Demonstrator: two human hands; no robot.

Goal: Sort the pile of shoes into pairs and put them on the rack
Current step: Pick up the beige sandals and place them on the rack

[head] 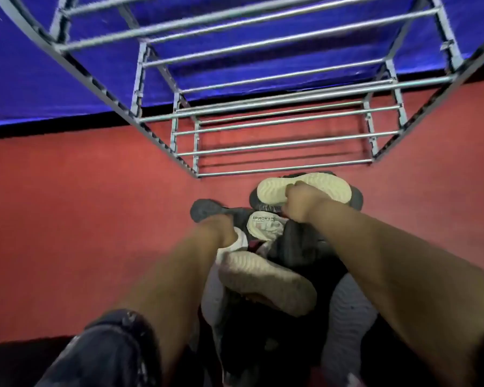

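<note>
A pile of shoes lies on the red floor just in front of the metal rack [285, 145]. At the far end a dark shoe with a cream sole [327, 185] lies sole up, and my right hand [301, 199] is closed on its edge. My left hand [217, 229] reaches into the pile beside a white shoe [236, 244] and a dark grey shoe [207, 209]; its fingers are hidden. A grey-soled shoe [266, 280] lies sole up nearer to me. A white insole [264, 226] shows in the middle.
The rack's shelves of silver bars hold nothing in view. A blue sheet [39, 79] hangs behind the rack. Red floor [81, 205] spreads to the left and right of the pile. My dark-clad knee [104, 356] is at the lower left.
</note>
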